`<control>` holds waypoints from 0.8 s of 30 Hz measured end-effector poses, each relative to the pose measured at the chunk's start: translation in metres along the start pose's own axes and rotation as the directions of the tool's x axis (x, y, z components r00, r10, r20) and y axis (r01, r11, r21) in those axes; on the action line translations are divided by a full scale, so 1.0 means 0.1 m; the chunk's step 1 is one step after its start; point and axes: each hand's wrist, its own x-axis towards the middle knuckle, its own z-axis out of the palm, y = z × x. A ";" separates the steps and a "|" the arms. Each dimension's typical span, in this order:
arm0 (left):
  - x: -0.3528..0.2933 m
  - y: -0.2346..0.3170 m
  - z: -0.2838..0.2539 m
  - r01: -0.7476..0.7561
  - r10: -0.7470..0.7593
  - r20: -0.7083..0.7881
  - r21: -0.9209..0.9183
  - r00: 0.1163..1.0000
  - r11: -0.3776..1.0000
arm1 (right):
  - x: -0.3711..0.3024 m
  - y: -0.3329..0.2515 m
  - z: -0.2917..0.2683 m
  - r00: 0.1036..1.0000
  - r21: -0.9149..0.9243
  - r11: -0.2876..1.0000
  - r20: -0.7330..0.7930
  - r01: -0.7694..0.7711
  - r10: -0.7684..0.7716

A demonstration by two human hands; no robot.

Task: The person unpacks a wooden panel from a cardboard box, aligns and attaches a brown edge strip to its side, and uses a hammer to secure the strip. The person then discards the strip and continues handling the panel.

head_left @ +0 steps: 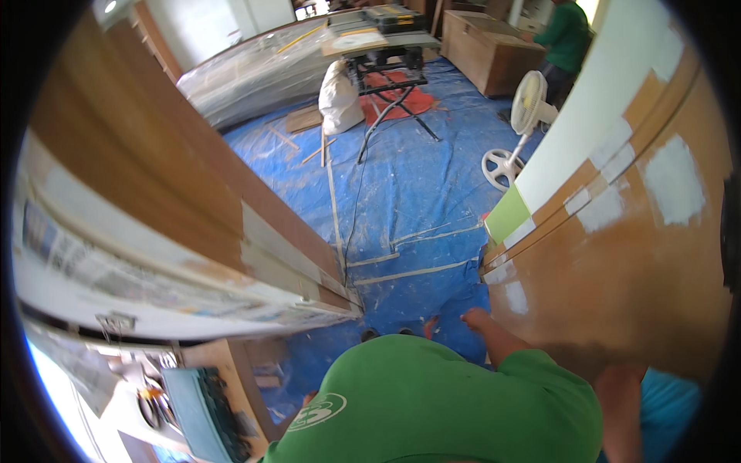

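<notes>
My green-shirted torso (440, 401) fills the bottom middle, with the tips of my shoes (370, 334) just beyond it. Out from the right sleeve comes my right hand (478, 319), low in front of the brown panel (617, 285) patched with white. Its fingers are small and blurred, and I cannot make out anything in them. Of my left hand (309, 398) only a sliver of skin shows beside the shirt; its fingers are hidden. A small reddish thing (431, 326) lies near my shoes, too blurred to name.
A doorway opens onto a blue tarp (417, 177). Beyond stand a folding work stand (394, 100), a white sack (338, 100), a white fan (528, 104) and a wooden chest (490, 50). A co-worker in green (565, 38) stands behind. Another person's bare limb (620, 409) shows lower right, beside turquoise cloth.
</notes>
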 end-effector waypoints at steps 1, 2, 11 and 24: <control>0.09 0.02 -0.15 0.033 -0.034 -0.002 -0.101 0.999 0.994 | -0.11 -0.05 0.05 0.999 0.024 1.000 -0.037 0.008 -0.007; 0.18 0.05 -0.29 0.052 -0.054 -0.004 -0.189 0.999 0.981 | -0.21 -0.09 0.09 0.997 0.054 0.999 -0.081 0.000 0.005; 0.67 0.50 -1.17 0.064 -0.044 0.057 -0.408 0.997 0.911 | -0.26 -0.17 0.39 1.000 -0.041 0.999 0.001 0.019 -0.019; 1.79 2.14 -1.35 -0.009 0.014 0.047 -0.104 0.999 0.995 | 1.13 0.36 -1.07 0.999 0.261 0.965 -0.033 0.013 -0.005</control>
